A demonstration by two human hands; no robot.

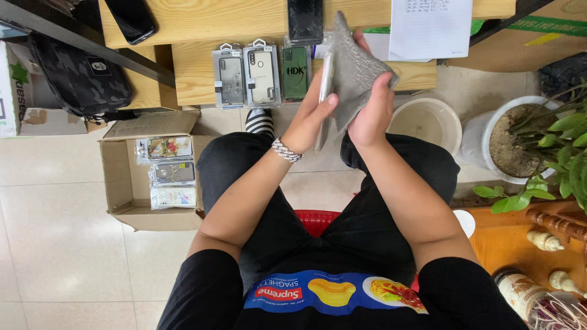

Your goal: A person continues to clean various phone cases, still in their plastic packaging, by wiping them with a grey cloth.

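Note:
My left hand [310, 116] grips a thin packaged phone case [324, 91] held on edge, a beaded bracelet on the wrist. My right hand [372, 110] presses a grey cloth [354, 70] against that case. Both hands are raised over my lap, just in front of a low wooden table [195, 73]. Three packaged phone cases [263, 74] lie side by side on the table's near edge, left of my hands.
An open cardboard box [122, 177] with several packaged cases sits on the floor at left. A dark bag [79, 76], two phones [131, 18] and a paper sheet [431, 27] lie farther back. A white bucket [428, 122] and potted plant [520, 140] stand right.

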